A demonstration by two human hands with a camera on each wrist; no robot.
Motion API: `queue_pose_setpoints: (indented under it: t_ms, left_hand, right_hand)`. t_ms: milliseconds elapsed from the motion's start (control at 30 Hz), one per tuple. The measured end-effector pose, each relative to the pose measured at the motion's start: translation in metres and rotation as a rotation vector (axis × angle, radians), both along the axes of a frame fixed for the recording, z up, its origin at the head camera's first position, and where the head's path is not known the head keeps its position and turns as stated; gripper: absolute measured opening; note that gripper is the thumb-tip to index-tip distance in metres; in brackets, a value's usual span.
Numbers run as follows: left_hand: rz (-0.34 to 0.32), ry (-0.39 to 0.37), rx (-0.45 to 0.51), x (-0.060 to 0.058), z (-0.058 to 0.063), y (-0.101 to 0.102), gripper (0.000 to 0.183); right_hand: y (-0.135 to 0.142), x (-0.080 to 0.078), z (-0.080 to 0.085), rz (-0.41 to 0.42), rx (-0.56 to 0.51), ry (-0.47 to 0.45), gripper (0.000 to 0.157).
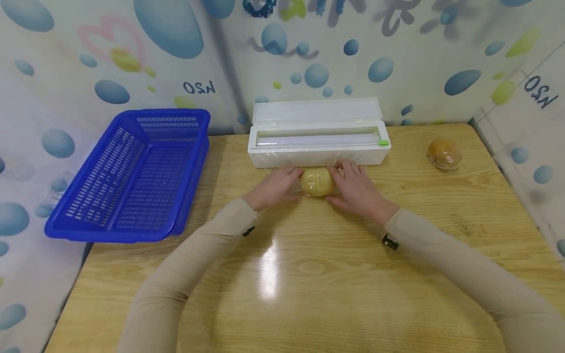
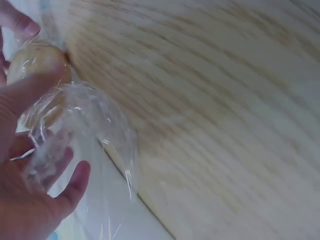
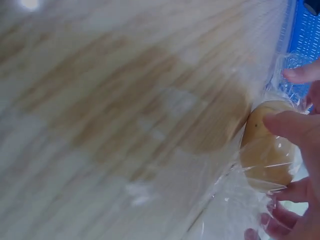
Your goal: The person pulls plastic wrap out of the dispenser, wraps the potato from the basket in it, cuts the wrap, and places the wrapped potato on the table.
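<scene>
A yellowish potato (image 1: 317, 182) wrapped in clear cling film (image 2: 95, 112) lies on the table, close in front of a long white film box (image 1: 318, 157). My right hand (image 1: 355, 189) grips its right end, with the thumb (image 3: 287, 125) across the skin and the other fingers bent round the far side. From the left, my left hand (image 1: 278, 187) holds the loose, crumpled film beside the potato. In the left wrist view its thumb reaches over the potato while the fingers curl beneath the film. Film also stretches from the potato toward the box.
The film box's lid (image 1: 315, 112) stands raised, showing the roll (image 1: 318, 140) and a green slider (image 1: 383, 142). A blue plastic basket (image 1: 194, 171) sits at the left. Another wrapped round brown item (image 1: 444, 153) lies at the back right of the wooden table (image 1: 331, 294).
</scene>
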State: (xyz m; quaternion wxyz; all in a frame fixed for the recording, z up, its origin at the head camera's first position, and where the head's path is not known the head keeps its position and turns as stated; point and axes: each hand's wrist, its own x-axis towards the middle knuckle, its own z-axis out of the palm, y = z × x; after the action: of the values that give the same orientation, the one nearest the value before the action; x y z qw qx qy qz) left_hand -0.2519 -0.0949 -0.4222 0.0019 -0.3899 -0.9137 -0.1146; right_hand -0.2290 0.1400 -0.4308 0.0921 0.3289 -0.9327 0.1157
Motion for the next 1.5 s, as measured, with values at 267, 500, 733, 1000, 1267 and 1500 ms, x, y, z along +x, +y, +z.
queue_pose_setpoints:
  t_ms: [267,500,733,1000,1267,1500]
  left_hand:
    - [-0.02,0.229,-0.259,0.002,-0.001,-0.005,0.044]
    - [-0.075,0.237,-0.247,-0.001,-0.003,-0.008,0.048]
    - [-0.066,0.105,-0.171,0.0,0.001,-0.017,0.058]
    - [-0.049,0.082,-0.124,-0.005,0.003,-0.025,0.033]
    - [-0.105,0.072,0.0,-0.013,0.002,-0.024,0.047]
    - [-0.104,0.172,-0.123,-0.019,0.001,-0.027,0.04]
  right_hand:
    - [0.003,-0.012,-0.002,0.056,-0.009,-0.054,0.078]
    - [0.011,-0.02,-0.005,0.096,-0.137,-0.233,0.08]
    - [0.018,-0.026,-0.007,0.14,-0.25,-0.31,0.081]
    - [0.026,-0.036,-0.015,0.206,-0.333,-0.319,0.071]
    - [0.03,-0.035,-0.013,0.153,-0.242,-0.315,0.07]
    - [0.029,-0.029,-0.006,0.123,-0.15,-0.296,0.074]
